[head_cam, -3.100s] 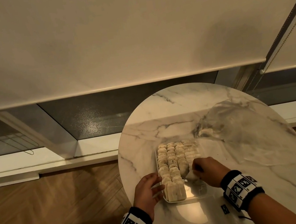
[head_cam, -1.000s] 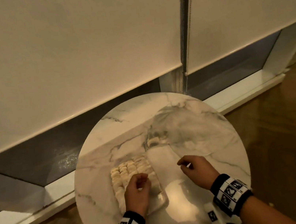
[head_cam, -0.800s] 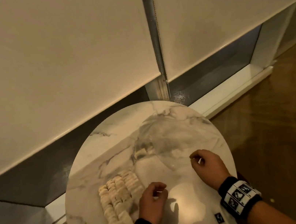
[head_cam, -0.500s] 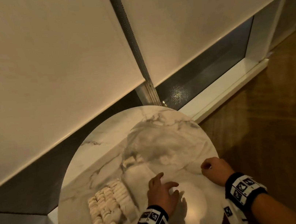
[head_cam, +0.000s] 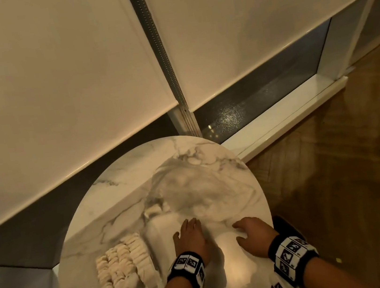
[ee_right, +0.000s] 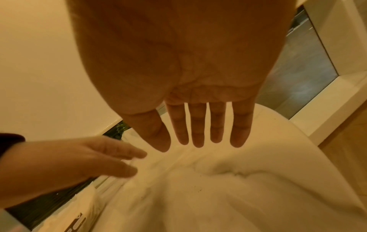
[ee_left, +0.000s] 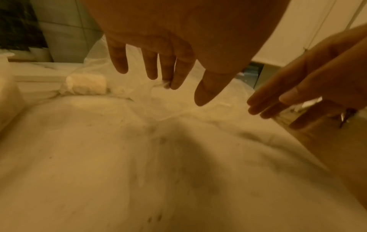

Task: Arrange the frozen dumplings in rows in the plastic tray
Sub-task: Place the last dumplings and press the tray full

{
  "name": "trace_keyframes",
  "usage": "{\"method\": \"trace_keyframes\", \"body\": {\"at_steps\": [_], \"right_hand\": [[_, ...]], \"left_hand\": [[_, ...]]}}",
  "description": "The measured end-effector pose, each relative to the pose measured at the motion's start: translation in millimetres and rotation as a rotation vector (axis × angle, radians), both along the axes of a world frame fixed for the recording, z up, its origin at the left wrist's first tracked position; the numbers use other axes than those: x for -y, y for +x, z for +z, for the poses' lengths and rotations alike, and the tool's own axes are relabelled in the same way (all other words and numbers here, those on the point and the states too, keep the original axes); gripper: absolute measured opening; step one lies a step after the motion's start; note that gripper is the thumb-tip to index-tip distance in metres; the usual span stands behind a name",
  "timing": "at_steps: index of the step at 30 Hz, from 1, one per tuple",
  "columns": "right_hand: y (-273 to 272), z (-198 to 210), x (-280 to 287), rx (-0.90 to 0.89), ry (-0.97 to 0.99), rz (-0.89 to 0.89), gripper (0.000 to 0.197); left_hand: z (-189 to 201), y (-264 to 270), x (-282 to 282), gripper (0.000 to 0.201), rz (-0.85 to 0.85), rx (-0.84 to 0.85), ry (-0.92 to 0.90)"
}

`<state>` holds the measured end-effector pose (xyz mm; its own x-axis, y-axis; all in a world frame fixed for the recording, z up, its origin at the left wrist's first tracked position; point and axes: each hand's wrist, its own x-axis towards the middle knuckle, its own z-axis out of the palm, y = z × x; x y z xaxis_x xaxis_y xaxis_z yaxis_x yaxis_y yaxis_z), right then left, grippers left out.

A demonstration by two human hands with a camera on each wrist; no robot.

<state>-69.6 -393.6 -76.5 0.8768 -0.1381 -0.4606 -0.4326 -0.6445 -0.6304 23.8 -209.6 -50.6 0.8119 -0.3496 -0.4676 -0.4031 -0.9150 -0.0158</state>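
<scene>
Both hands empty, palms down over the table (head_cam: 126,185).

Left hand (head_cam: 190,240): fingers (ee_left: 152,66) straight and slightly spread, holding nothing. They sit over a sheet of clear plastic film (ee_left: 158,100) on the table; can't tell if the tips actually touch it.

Right hand (head_cam: 254,235): fingers (ee_right: 197,128) straight, small gaps between them, thumb out to the side, holding nothing. Hovering just above the table near its right edge. The two hands are just beside each other, not touching.

Dumplings (head_cam: 123,274): packed in lengthwise rows in the plastic tray, well to the left of the left fingers, by the table's near-left edge. Tray itself is barely visible under them in the head view, rim blurred.

One loose pale block, looks like a dumpling or small clump (ee_left: 86,84), lies under the film ahead and to the left of the left fingers. Same spot in the head view shows a pale lump (head_cam: 155,210) just beyond the left fingertips.

Wrist bands with black-and-white markers on both wrists (head_cam: 186,266). Roller blinds (head_cam: 51,78) and a window sill behind the table, wood floor (head_cam: 350,181) right of the right hand.
</scene>
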Motion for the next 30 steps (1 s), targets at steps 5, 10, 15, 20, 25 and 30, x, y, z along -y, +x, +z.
{"method": "trace_keyframes", "body": {"at_steps": [5, 10, 15, 20, 25, 30], "right_hand": [[13.6, 17.4, -0.1, 0.272, -0.028, 0.114, 0.051], [42.0, 49.8, -9.6, 0.495, -0.136, 0.181, 0.062], [70.1, 83.9, -28.0, 0.479, -0.256, 0.299, 0.062], [84.7, 99.0, -42.9, 0.297, -0.244, 0.360, 0.057], [95.1, 105.2, -52.3, -0.012, -0.034, 0.386, 0.057], [110.6, 123.3, -56.7, 0.134, 0.141, 0.198, 0.028]], "left_hand": [[44.2, 7.5, -2.2, 0.037, 0.115, 0.374, -0.504], [98.8, 15.5, -16.7, 0.017, 0.140, 0.672, -0.797], [131.9, 21.4, -34.4, 0.024, 0.111, 0.683, -0.818], [142.6, 19.8, -44.7, 0.050, 0.137, 0.628, -0.738], [152.4, 13.6, -52.4, 0.066, 0.187, 0.565, -0.631], [156.2, 4.0, -51.8, 0.082, 0.145, 0.434, -0.583]]}}
